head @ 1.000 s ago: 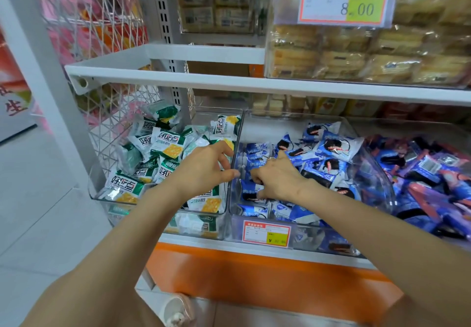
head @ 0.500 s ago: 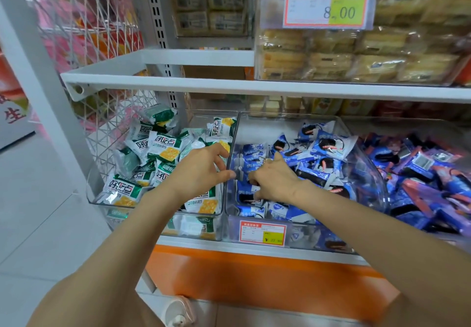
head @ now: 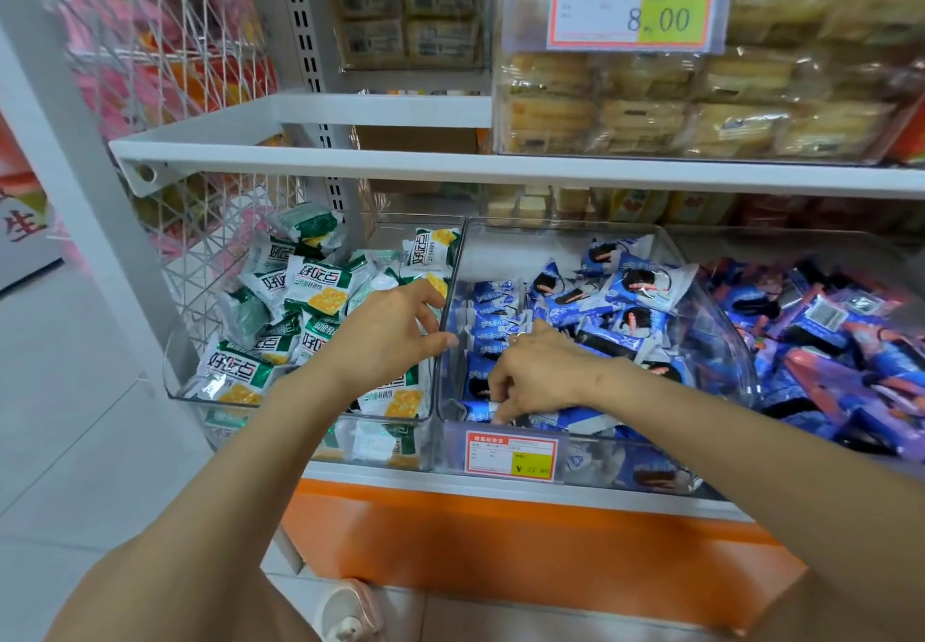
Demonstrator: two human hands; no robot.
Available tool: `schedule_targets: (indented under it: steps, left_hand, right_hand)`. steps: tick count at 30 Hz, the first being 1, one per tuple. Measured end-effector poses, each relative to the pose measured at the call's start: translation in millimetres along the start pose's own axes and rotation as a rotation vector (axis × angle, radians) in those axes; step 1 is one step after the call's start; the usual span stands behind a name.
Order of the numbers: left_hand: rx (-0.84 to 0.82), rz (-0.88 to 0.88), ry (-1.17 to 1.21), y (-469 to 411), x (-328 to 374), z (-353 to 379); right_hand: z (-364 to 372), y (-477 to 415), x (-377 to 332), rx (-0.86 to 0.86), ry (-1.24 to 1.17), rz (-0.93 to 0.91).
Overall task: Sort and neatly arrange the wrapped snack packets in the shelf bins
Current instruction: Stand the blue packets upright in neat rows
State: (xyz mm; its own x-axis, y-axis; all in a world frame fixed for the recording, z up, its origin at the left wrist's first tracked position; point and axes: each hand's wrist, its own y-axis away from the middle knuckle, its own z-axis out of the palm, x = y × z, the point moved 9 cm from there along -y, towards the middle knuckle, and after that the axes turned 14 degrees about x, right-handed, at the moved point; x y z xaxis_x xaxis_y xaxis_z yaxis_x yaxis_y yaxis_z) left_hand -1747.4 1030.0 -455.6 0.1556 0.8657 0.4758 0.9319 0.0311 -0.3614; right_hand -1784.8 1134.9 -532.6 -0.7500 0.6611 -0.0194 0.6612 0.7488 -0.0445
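Two clear bins stand side by side on the lower shelf. The left bin (head: 176, 381) holds green and white packets (head: 320, 286) in a loose heap. The middle bin (head: 723, 341) holds blue cookie packets (head: 640, 281), some lined up in a row along its left wall. My left hand (head: 390, 336) hovers over the green packets, its curved fingertips and thumb touching the wall between the two bins. My right hand (head: 540, 371) reaches into the front left corner of the middle bin, fingers curled down and pinching a blue packet (head: 480, 411).
A third bin on the right is piled with blue and purple packets (head: 826, 336). A price label (head: 510, 456) hangs on the middle bin's front. The white upper shelf (head: 450, 166) overhangs the bins and carries a box of yellow cakes (head: 701, 106). A wire mesh panel (head: 200, 251) closes the left side.
My right hand has slid down towards the front corner of the middle bin, fingers digging among the blue packets. My left hand stays at the dividing wall.
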Motion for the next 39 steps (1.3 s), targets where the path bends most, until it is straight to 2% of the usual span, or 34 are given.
schedule_targets:
  steps: [3,7,12,18,22,26,28,31,35,37,39]
  left_hand:
    - [0.000,-0.003,-0.001,0,1,0]
    - [-0.001,-0.014,0.006,0,1,0]
    - [0.014,-0.004,-0.002,0,1,-2]
    - [0.173,0.255,-0.091,2,36,-18]
    - [0.009,0.403,-0.123,-1,66,-7]
    - [-0.119,0.487,-0.260,-11,78,12]
    - [-0.168,0.524,-0.326,-18,82,25]
    - [-0.281,0.573,-0.478,-25,84,56]
    - [-0.513,0.603,-0.773,-22,66,108]
    - [-0.571,0.598,-0.880,-18,54,126]
    - [-0.562,0.615,-0.941,-18,46,136]
  right_hand:
    - [2,-2,5,0.013,-0.021,0.029]
    - [-5,-7,13,0.079,0.209,0.059]
    - [-4,-9,1,0.144,0.382,-0.040]
    - [-3,-5,-2,0.180,0.402,-0.073]
    - [-29,3,12,0.206,0.230,-0.016]
    - [-86,24,40,0.373,0.219,0.063]
    - [-109,39,62,0.400,0.192,0.149]
    - [-113,57,84,0.283,0.194,0.255]
    - [-84,69,86,0.091,0.296,0.269]
    - [-73,72,85,0.081,0.304,0.274]
    - [-71,72,86,0.124,0.277,0.288]
